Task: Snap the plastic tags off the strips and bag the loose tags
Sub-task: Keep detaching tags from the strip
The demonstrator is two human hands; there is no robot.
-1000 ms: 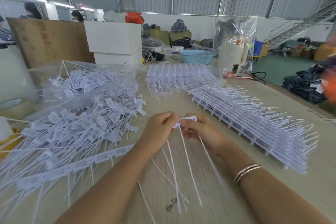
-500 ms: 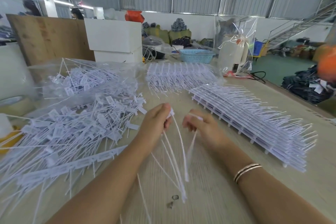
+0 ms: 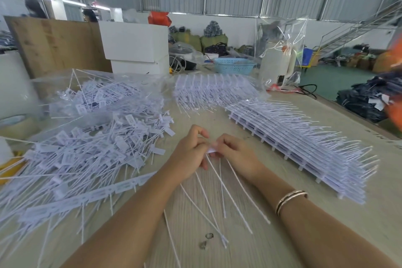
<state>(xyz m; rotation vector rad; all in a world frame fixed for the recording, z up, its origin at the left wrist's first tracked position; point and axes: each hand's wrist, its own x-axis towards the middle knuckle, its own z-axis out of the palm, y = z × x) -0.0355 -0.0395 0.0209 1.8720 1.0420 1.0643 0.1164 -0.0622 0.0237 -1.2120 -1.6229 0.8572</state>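
Observation:
My left hand (image 3: 190,150) and my right hand (image 3: 236,154) meet over the middle of the table, both pinching a short white tag strip (image 3: 212,150) whose long thin tails hang down toward me. A big heap of loose white tags (image 3: 91,150) lies to the left. One long strip (image 3: 91,198) lies at the heap's near edge. A stack of whole tag strips (image 3: 304,148) runs along the right. A clear bag with loose tags (image 3: 95,95) sits at the back left.
Another bundle of strips in clear plastic (image 3: 215,91) lies behind my hands. Two small metal rings (image 3: 206,239) lie on the wooden table (image 3: 359,213) near me. A tape roll (image 3: 15,124) stands far left, a blue basket (image 3: 235,65) and white boxes (image 3: 134,43) at the back.
Half a second ago my hands were apart, each holding separated tags. Now they have come together again on the short strip piece.

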